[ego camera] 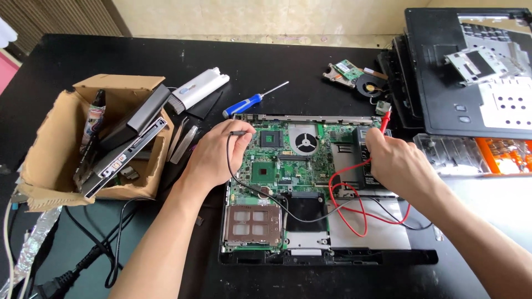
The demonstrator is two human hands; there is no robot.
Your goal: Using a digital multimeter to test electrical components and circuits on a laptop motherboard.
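Motherboard (288,166) is lying open in its black laptop base on the bench (277,61), and we're pinching the black probe (239,133) in our left hand (213,155), red probe (384,122) in our right hand (396,163), keeping both tips steady.

An electronics repair bench.
A bare laptop board (310,166) lies opened on a black tabletop (266,61), with a screwdriver (252,101) and loose fan (370,86) near the far edge, stripped casings (443,105) at the right corner, and a parts box (55,149) left.
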